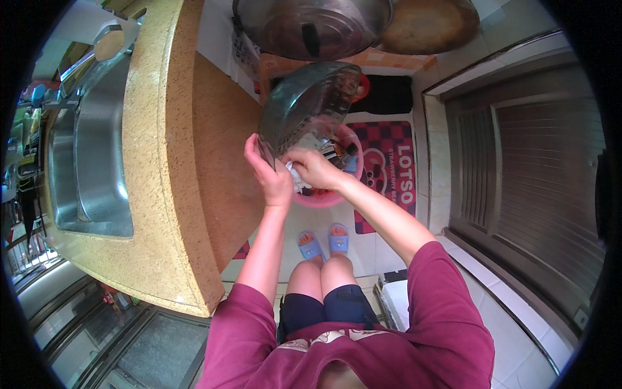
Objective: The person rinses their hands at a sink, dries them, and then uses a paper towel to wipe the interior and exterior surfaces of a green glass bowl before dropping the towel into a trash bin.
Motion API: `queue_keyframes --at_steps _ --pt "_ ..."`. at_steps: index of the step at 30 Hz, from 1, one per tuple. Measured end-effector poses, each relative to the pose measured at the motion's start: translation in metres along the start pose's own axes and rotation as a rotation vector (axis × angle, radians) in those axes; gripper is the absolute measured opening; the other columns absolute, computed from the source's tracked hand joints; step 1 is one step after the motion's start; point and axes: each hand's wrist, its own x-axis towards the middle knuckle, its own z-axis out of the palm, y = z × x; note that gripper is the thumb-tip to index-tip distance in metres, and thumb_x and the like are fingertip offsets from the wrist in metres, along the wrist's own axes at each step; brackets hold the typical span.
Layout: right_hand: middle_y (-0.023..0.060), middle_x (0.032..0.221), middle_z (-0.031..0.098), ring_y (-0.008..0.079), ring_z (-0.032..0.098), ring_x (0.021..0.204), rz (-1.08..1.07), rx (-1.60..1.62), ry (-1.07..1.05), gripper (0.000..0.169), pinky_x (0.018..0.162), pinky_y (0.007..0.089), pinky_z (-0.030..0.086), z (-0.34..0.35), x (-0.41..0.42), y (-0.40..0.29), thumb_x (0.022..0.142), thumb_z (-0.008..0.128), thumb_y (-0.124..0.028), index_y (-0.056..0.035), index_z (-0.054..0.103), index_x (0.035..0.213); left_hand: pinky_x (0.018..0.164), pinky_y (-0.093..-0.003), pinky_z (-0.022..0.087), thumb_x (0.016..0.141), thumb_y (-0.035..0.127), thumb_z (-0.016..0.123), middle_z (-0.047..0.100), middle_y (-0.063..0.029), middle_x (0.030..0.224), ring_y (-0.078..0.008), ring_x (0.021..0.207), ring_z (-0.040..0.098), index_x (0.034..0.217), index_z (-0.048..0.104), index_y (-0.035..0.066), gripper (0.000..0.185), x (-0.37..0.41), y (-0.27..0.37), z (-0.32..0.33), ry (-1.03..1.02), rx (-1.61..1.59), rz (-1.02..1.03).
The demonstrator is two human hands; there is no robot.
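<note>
A large clear glass bowl (306, 104), tilted steeply on its side, is held by my left hand (268, 170) at its near left rim. My right hand (313, 167) pinches a crumpled white tissue or cloth (298, 180) close to the bowl's near edge. Below both hands on the floor stands a round pink basin (358, 146) with mixed items inside, among them something white, dark pieces and a light blue piece. The bowl hides part of the basin and its contents.
On the left is a speckled tan countertop (150, 170) with a steel sink (102, 146). A big metal lid (316, 24) and a brown round board (427, 24) lie beyond the bowl. A red-and-black mat (388, 194) is on the tiled floor, beside a shuttered door (539, 185).
</note>
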Motion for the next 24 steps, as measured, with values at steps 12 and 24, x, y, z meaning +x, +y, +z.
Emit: queue_keyframes --at_steps 12,24 --pt "0.0113 0.087 0.058 0.0311 0.056 0.087 0.257 -0.377 0.222 0.023 0.075 0.0366 0.046 0.025 -0.060 0.130 0.070 0.052 0.001 -0.0075 0.063 0.087 0.098 -0.0381 0.032 0.081 0.002 0.047 0.040 -0.0211 0.122 -0.0338 0.114 0.043 0.128 0.027 0.002 0.050 0.002 -0.018 0.003 -0.042 0.213 -0.005" --pt "0.0084 0.103 0.057 0.0205 0.058 0.094 0.576 1.517 0.473 0.035 0.082 0.0342 0.048 -0.111 -0.081 -0.085 0.081 0.048 -0.004 -0.0047 0.046 0.117 0.103 -0.0410 0.025 0.075 -0.006 0.040 0.030 -0.0270 0.129 -0.0374 0.121 0.033 0.128 0.022 -0.001 0.056 -0.022 0.099 0.002 0.051 0.067 -0.391"
